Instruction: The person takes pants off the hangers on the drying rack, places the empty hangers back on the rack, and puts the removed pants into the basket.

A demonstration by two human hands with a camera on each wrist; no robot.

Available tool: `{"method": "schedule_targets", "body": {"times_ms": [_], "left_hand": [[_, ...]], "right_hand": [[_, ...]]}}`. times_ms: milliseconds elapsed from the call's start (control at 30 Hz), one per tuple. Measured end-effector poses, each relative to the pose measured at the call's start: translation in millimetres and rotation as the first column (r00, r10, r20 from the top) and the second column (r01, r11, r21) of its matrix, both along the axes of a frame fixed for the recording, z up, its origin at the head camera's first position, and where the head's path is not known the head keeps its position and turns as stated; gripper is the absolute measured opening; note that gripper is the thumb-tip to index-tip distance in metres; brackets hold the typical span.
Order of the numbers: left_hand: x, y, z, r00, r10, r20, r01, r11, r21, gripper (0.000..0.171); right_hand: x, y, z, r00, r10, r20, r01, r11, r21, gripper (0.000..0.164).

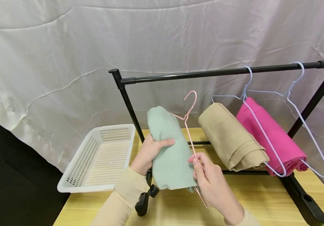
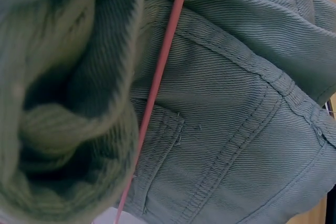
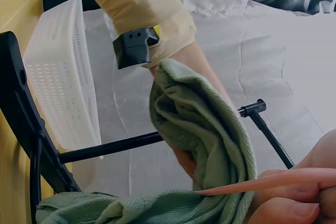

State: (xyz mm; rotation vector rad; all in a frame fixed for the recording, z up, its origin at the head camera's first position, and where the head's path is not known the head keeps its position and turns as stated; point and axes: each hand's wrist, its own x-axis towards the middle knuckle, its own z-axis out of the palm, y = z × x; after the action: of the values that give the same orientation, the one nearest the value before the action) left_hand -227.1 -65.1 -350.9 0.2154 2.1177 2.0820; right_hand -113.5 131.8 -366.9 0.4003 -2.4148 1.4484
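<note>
Pale green trousers (image 1: 174,163) are folded over a pink wire hanger (image 1: 189,133), tilted in front of the rack. My left hand (image 1: 153,150) grips their left side, thumb on top and fingers hidden beneath the cloth. On the other side my right hand (image 1: 211,177) pinches the hanger's side wire between thumb and fingers. The hook points up, below the rail and off it. In the left wrist view the hanger's pink bar (image 2: 160,72) runs between layers of twill (image 2: 236,114) with stitched seams. The right wrist view shows the folded cloth (image 3: 210,108) beside my right fingers (image 3: 291,208).
A black rack rail (image 1: 178,75) crosses behind my hands. From its right half hang folded beige cloth (image 1: 229,135) and folded magenta cloth (image 1: 275,141), on lavender hangers. A white perforated basket (image 1: 94,189) sits left on the wooden table (image 1: 178,213).
</note>
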Motion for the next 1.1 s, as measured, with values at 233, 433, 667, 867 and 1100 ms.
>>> {"method": "schedule_targets", "body": {"times_ms": [233, 433, 667, 867, 1100], "left_hand": [[2.7, -1, 8.1, 1.0, 0.006, -0.024, -0.007, 1.0, -0.017, 0.055], [6.4, -6, 15.5, 1.0, 0.003, 0.012, -0.002, 1.0, -0.009, 0.057], [11.7, -14, 23.3, 1.0, -0.005, -0.012, 0.006, 0.999, 0.051, 0.058], [17.6, -20, 28.8, 0.999, -0.001, -0.047, 0.006, 0.995, 0.096, 0.059], [25.8, -31, 38.4, 0.993, 0.016, -0.116, -0.003, 0.995, 0.104, 0.068]], "right_hand": [[-2.5, -2, -1.0, 0.999, -0.026, -0.035, 0.026, 1.0, 0.015, 0.018], [-5.0, -1, -3.1, 0.997, -0.069, -0.033, 0.07, 0.997, 0.022, 0.018], [-8.4, 1, -5.9, 0.989, -0.144, -0.019, 0.145, 0.988, 0.05, 0.018], [-10.1, 3, -7.9, 0.986, -0.168, 0.006, 0.167, 0.984, 0.064, 0.017], [-9.5, 3, -11.0, 0.989, -0.149, 0.022, 0.147, 0.987, 0.058, 0.018]]}}
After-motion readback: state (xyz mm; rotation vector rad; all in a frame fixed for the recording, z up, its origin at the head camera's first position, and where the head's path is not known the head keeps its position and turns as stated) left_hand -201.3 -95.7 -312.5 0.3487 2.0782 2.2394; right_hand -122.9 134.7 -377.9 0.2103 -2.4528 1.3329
